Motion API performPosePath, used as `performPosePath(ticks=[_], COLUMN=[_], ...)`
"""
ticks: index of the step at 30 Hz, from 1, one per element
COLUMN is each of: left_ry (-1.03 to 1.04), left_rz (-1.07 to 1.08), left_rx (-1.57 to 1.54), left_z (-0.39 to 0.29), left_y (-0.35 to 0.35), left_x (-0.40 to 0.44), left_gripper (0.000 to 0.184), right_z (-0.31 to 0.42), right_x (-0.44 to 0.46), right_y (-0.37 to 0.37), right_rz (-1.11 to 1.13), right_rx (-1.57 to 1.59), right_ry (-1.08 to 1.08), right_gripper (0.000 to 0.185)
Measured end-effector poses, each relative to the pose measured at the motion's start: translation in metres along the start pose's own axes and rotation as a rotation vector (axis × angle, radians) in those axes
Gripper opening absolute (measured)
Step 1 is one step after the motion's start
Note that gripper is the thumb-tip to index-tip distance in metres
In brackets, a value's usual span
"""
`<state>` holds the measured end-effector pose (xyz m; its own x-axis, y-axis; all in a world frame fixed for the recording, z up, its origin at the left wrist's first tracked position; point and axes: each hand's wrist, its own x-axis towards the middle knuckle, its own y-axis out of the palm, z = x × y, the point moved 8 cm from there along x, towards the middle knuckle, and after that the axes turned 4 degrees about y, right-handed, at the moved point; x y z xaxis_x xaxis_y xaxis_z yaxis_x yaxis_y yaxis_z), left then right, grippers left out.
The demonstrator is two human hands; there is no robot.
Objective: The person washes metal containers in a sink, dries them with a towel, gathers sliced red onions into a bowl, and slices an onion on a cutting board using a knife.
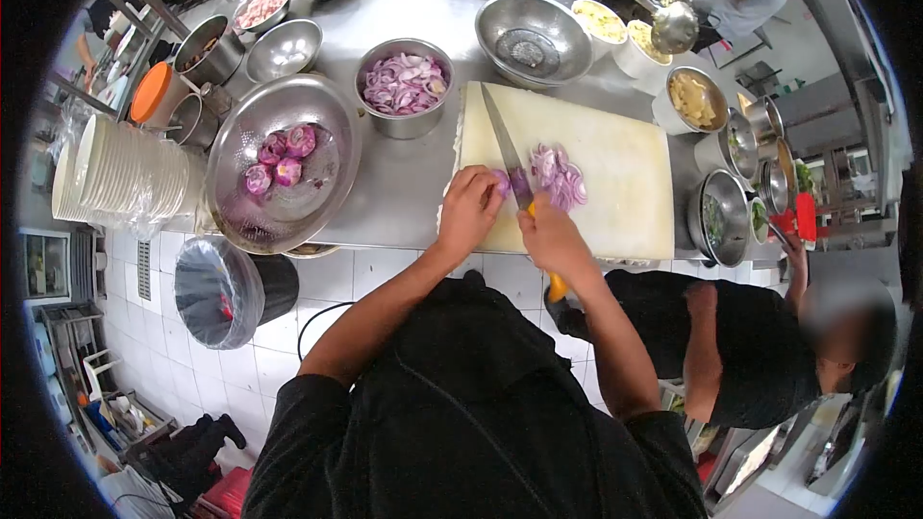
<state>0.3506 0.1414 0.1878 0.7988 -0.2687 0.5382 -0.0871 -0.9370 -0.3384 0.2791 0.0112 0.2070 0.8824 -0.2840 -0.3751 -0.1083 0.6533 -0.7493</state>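
On the white cutting board (pixel 615 192), my left hand (pixel 471 207) presses a piece of red onion (pixel 501 183) with bent fingers near the board's left edge. My right hand (pixel 558 242) is wrapped round the yellow handle of a long knife (pixel 504 139). The blade points away from me and lies against the onion piece, its tip near the board's far left corner. Sliced red onion (pixel 558 176) lies in a loose pile right of the blade. Beyond the board's left side, a steel pot (pixel 404 125) holds more sliced onion.
A large steel colander (pixel 332 168) with several peeled onions stands left. An empty steel bowl (pixel 534 34) is behind the board. Several filled containers line the right side, where a co-worker in black (pixel 760 346) stands. A lined bin (pixel 216 293) is below left, beneath stacked plates (pixel 135 173).
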Motion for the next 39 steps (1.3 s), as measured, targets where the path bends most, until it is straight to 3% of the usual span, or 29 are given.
performPosePath(ticks=[7, 11, 14, 19, 21, 23, 29, 33, 36, 39], left_ry=[-0.040, -0.023, -0.030, -0.023, -0.033, -0.027, 0.012, -0.006, -0.013, 0.005], left_rz=[0.005, -0.009, -0.003, -0.021, -0.016, -0.021, -0.040, -0.018, -0.010, -0.022], left_rx=[-0.005, -0.003, 0.016, -0.014, -0.019, -0.013, -0.030, 0.001, -0.010, -0.021], left_z=[0.007, 0.006, 0.008, 0.005, 0.005, 0.007, 0.004, 0.008, 0.008, 0.007], left_y=[0.003, -0.001, 0.001, -0.002, -0.002, 0.000, -0.003, 0.000, 0.000, 0.001], left_x=[-0.003, -0.004, -0.004, -0.002, -0.004, -0.003, -0.004, -0.004, -0.005, -0.002], left_gripper=[0.013, 0.012, 0.011, 0.011, 0.011, 0.010, 0.011, 0.012, 0.013, 0.013], right_z=[0.003, 0.029, 0.004, 0.017, 0.013, -0.009, 0.036, -0.001, 0.018, 0.015], right_x=[0.014, -0.013, 0.013, 0.002, 0.004, 0.021, -0.013, 0.019, 0.008, 0.008], right_y=[0.017, -0.012, 0.024, -0.002, 0.006, 0.031, -0.008, 0.030, 0.009, 0.007], right_rz=[-0.205, 0.135, -0.092, 0.021, -0.079, -0.320, 0.152, -0.185, 0.044, 0.023], right_rx=[-0.106, 0.045, -0.108, -0.006, -0.087, -0.228, 0.103, -0.196, 0.001, -0.032], right_ry=[-0.200, 0.161, -0.086, -0.003, -0.088, -0.295, 0.189, -0.186, 0.001, -0.016], right_gripper=[0.027, 0.027, 0.028, 0.028, 0.029, 0.030, 0.027, 0.032, 0.030, 0.030])
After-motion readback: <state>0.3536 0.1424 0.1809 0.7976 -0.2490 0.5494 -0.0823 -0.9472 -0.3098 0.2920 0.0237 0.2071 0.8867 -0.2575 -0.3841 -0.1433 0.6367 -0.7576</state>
